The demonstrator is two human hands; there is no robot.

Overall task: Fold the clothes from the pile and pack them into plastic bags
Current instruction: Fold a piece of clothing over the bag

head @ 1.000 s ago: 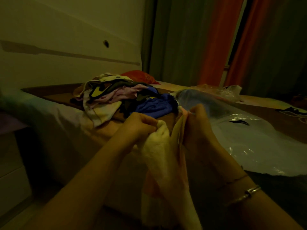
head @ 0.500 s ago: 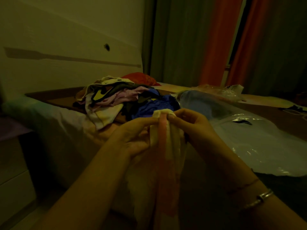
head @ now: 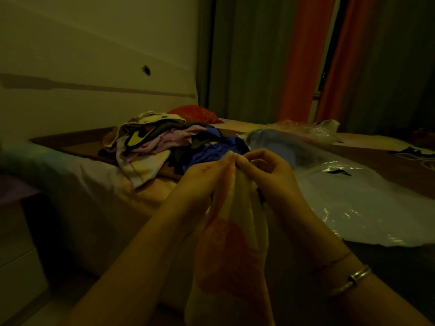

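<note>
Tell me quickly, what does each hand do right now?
Left hand: fingers pinch the top edge of the cream and pink garment.
Right hand: fingers pinch the same garment's top edge.

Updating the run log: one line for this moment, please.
stage: folding | left hand: pinches cream-and-orange garment top | right hand: pinches same | clothes pile: on bed | plastic bag: flat, right

Between the left hand (head: 202,177) and the right hand (head: 270,175) hangs a cream garment (head: 235,243) with orange-red patches. Beyond the left hand, the pile (head: 164,144) mixes cream, pale pink, dark olive, yellow and blue. Right of the right hand lies a clear, glossy plastic bag (head: 353,208). Far behind hang orange curtains (head: 303,60).
</note>
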